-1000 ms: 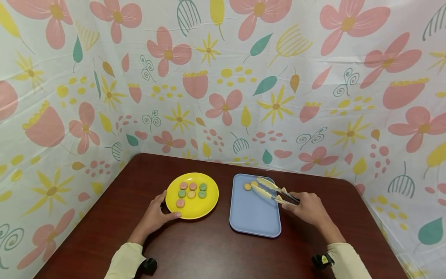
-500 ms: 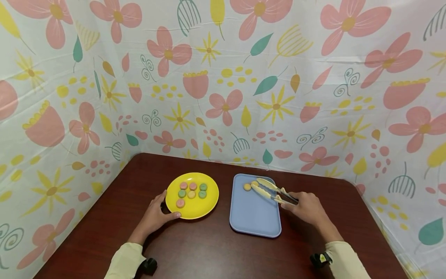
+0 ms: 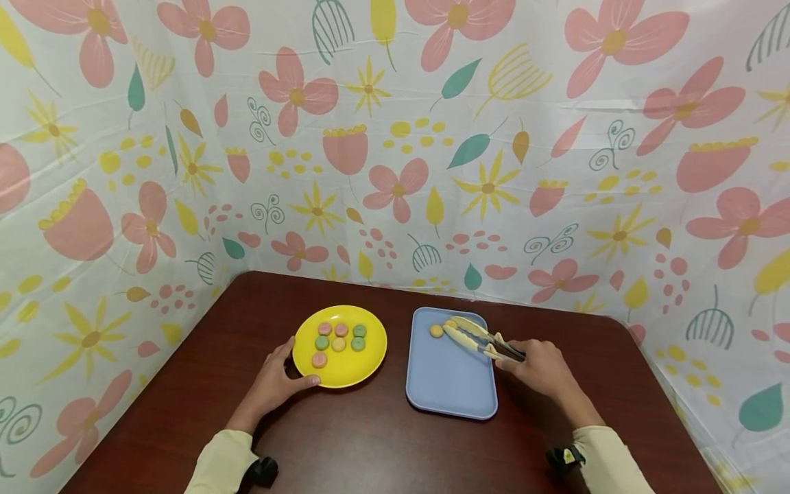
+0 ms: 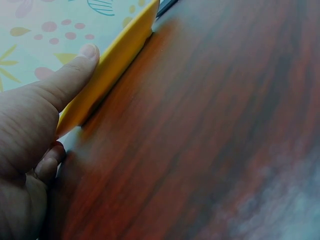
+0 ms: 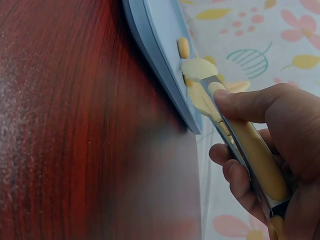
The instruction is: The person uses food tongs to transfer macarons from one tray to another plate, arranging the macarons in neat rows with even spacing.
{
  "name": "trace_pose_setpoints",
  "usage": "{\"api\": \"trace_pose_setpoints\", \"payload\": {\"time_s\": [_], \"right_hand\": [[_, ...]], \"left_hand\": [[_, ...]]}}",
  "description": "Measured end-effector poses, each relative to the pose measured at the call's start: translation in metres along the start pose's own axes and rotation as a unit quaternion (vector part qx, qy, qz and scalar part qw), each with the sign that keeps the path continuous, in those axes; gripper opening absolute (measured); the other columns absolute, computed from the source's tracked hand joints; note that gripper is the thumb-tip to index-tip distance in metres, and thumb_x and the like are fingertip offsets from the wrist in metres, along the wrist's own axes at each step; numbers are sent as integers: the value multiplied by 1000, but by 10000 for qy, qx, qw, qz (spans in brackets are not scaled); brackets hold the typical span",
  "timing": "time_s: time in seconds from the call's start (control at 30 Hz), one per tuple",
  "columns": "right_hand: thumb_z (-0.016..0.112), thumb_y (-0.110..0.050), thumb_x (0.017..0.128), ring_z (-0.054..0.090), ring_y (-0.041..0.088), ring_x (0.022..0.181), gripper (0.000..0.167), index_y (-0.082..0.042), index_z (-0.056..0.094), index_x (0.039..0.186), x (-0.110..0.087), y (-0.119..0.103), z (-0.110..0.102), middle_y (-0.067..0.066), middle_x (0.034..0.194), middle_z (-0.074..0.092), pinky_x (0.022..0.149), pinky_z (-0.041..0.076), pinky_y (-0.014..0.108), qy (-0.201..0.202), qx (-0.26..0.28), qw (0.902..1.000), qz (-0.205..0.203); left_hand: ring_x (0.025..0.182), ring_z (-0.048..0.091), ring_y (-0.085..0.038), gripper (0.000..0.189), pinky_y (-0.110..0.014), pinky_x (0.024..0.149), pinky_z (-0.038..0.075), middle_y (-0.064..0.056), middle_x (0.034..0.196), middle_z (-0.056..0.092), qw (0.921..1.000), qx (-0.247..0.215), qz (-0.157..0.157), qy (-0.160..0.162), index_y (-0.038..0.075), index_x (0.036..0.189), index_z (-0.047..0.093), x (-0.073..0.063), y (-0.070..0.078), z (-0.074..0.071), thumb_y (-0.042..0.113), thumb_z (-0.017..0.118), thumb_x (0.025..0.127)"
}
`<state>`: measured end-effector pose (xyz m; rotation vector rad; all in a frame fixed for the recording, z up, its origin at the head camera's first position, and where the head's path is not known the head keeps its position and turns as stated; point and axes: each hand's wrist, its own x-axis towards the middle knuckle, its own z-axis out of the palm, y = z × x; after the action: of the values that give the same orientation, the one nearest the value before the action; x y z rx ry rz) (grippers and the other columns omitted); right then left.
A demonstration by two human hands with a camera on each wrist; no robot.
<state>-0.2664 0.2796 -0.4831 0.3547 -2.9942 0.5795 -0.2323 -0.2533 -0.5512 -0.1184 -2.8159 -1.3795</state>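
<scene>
My left hand point(image 3: 276, 379) grips the yellow plate point(image 3: 364, 360) at its near left rim, thumb over the edge and fingers round the outer side. Pink, green and yellow round macaron-like cookies point(image 3: 339, 344) lie on the plate. In my right hand point(image 3: 546, 370) I hold tongs point(image 5: 252, 157) with cream-coloured heads, thumb on one arm and fingers curled round the other. Their tips reach over the far part of the blue tray point(image 3: 450, 391), around a yellow cookie point(image 3: 452, 322) that they partly hide. Another yellow cookie point(image 3: 436, 331) lies just left of the tips.
Plate and tray stand side by side on a dark brown wooden table point(image 3: 370, 446), with a gap between them. A flower-printed cloth point(image 3: 395, 226) hangs behind the table and along its left side.
The tongs' arms have come closer together, and their heads have shifted slightly left over the yellow cookie. My left hand and the plate stay in place.
</scene>
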Motion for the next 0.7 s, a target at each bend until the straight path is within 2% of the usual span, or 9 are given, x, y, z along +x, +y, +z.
{"api": "trace_pose_setpoints", "payload": {"time_s": [0.4,0.7], "right_hand": [[78,-40,89,55,22,77,55,1,73,124,-1,3,0,19,107,74,67,45,37,153,103,9998,3],[79,-41,88,60,22,80,54,-1,74,123,-5,3,-4,19,108,75,70,49,41,277,104,9995,-53]], "left_hand": [[151,18,-47,121,-68,114,27,-23,164,26,10000,9,32,-6,4,164,16,0,0,0,55,84,79],[151,17,-48,121,-68,115,26,-24,164,26,10000,32,22,-4,3,164,16,0,0,0,55,84,79]]}}
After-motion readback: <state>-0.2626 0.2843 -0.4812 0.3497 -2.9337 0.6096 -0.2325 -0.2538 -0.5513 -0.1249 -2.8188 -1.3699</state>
